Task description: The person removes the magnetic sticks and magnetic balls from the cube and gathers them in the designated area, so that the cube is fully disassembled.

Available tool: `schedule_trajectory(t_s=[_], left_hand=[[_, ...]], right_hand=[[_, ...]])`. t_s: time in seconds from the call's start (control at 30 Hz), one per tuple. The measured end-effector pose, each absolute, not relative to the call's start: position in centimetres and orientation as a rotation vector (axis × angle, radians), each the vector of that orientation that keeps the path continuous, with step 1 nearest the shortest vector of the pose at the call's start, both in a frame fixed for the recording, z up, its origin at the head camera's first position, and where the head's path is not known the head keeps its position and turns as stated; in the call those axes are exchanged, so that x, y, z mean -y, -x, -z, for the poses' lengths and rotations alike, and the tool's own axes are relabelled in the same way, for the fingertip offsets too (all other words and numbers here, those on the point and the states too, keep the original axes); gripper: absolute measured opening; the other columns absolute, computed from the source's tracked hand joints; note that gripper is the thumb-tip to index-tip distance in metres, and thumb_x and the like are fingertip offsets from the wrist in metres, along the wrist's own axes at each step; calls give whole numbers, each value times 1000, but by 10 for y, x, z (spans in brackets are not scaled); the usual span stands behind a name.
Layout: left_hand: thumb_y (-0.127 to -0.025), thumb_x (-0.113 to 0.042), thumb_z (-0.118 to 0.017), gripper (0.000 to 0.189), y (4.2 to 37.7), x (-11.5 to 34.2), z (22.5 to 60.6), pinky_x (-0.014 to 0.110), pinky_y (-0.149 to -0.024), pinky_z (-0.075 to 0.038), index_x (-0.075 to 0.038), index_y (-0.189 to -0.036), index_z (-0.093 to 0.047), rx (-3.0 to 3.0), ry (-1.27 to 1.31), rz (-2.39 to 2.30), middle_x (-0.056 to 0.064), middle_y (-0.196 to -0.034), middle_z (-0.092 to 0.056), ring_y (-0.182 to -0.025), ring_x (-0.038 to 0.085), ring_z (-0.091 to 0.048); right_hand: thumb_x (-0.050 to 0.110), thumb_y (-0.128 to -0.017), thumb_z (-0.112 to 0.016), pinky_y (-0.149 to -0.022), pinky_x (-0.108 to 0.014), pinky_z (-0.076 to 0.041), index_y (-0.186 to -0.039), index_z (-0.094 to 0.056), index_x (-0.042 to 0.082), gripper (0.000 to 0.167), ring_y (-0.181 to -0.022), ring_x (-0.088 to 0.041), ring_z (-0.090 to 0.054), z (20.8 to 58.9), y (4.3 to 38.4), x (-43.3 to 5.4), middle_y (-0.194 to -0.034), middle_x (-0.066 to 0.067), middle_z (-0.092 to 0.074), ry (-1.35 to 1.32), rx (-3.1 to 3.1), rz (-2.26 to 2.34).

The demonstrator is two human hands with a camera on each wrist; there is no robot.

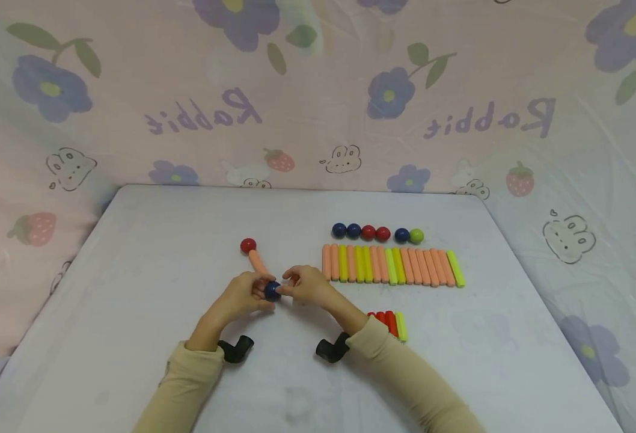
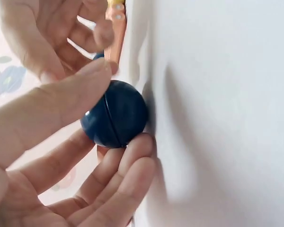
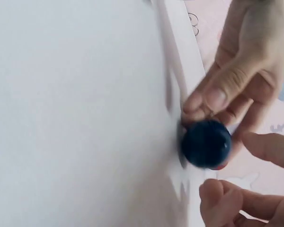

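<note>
My left hand (image 1: pixel 246 293) pinches a dark blue ball (image 1: pixel 272 291) between thumb and fingers, just at the tabletop. In the left wrist view a thin seam runs round this ball (image 2: pixel 114 113). A salmon stick (image 1: pixel 258 262) slants up from beside the left fingertips, with a red ball (image 1: pixel 248 245) at its far end; its near end is hidden by the hand. My right hand (image 1: pixel 308 285) is close on the ball's right side. Its thumb and fingers (image 3: pixel 270 149) stand spread around the ball, apart from it in the right wrist view, holding nothing.
To the right lies a row of salmon and yellow-green sticks (image 1: pixel 388 264). Behind it sit several blue, red and green balls (image 1: pixel 368 233). Short red and yellow sticks (image 1: pixel 391 323) lie partly behind the right forearm. Black elbow-shaped pieces (image 1: pixel 237 349) appear near both wrists.
</note>
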State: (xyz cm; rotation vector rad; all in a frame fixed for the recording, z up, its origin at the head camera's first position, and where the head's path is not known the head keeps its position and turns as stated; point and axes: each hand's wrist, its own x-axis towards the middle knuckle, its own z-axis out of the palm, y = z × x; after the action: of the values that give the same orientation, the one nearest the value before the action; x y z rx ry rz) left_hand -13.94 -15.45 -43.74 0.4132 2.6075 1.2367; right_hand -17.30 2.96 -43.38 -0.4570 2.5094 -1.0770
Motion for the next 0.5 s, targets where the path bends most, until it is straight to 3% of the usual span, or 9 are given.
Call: schedule_trajectory(t_s=[0.1,0.27,0.4,0.5], left_hand=[[-75,0,-79,49,141,152,440,25,-71,-55,13,-118,-59,-2590,-456,-1273,21,-94,-67,-82,21,-64],[-77,1,-76,45,141,152,441,24,-72,-55,12,-118,-59,-2611,-515,-1257,19,-96,-67,-83,20,-64],[-80,0,-74,42,140,158,439,32,-77,-57,9,-119,-60,-2638,-530,-1216,19,-98,-67,-86,23,-65],[-81,-3,-74,40,140,165,434,39,-80,-57,5,-118,-62,-2721,-461,-1174,20,-98,-65,-89,26,-64]], right_hand=[[25,-88,-70,-52,-15,-42,-115,-64,-3,39,-65,-11,-52,438,171,-24,-92,-14,-66,443,-2499,1073],[27,-89,-70,-50,-15,-38,-111,-65,-4,38,-59,-9,-49,442,170,-17,-76,-5,-58,447,-2535,1054],[26,-89,-70,-47,-16,-37,-108,-67,-3,35,-55,-9,-48,441,169,-15,-70,0,-51,431,-2533,1045],[25,-88,-69,-49,-16,-37,-109,-67,0,33,-61,-10,-48,440,169,-15,-74,-1,-54,427,-2543,1015]])
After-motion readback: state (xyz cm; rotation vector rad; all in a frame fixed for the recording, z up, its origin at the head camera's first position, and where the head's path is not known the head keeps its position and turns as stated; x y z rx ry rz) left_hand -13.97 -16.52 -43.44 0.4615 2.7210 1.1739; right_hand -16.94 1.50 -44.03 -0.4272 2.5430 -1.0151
